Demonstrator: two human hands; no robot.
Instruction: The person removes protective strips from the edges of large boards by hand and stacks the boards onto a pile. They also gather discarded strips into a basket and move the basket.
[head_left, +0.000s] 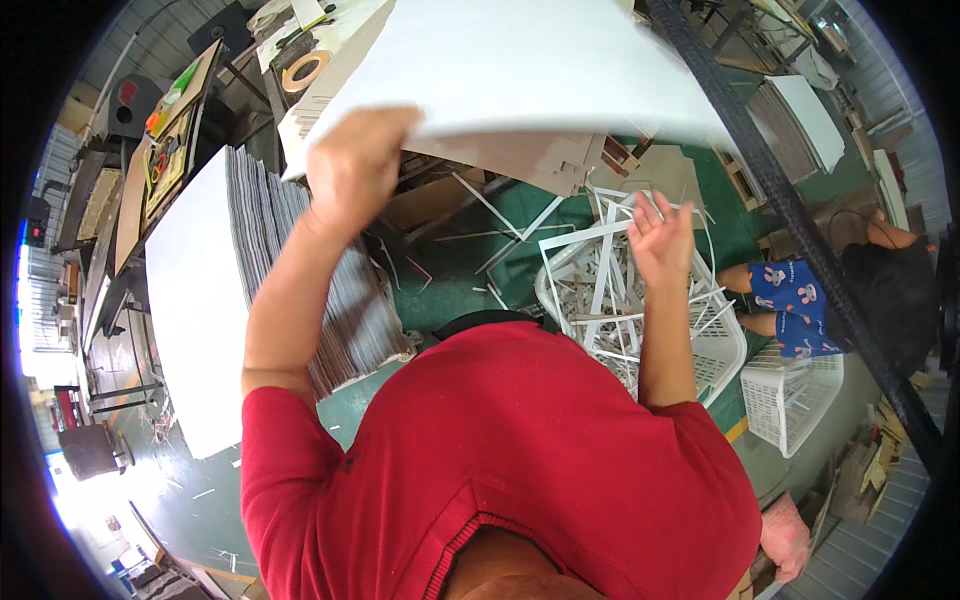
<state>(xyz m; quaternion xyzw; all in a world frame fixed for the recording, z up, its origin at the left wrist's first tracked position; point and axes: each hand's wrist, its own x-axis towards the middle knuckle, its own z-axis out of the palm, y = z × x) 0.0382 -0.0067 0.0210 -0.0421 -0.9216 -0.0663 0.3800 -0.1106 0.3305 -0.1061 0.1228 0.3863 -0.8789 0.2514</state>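
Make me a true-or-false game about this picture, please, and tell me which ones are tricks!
1. The left hand has its grip on the edge of a big white sheet. True.
2. The right hand is squeezed into a fist. False: the right hand is open, with its palm showing.
3. A white basket holds lots of pale strips. True.
4. The person's sleeves are green. False: the sleeves are red.
5. The person at the right edge wears plain yellow shorts. False: the shorts are blue with a pattern.
6. A tan ring-shaped roll lies toward the top left. True.
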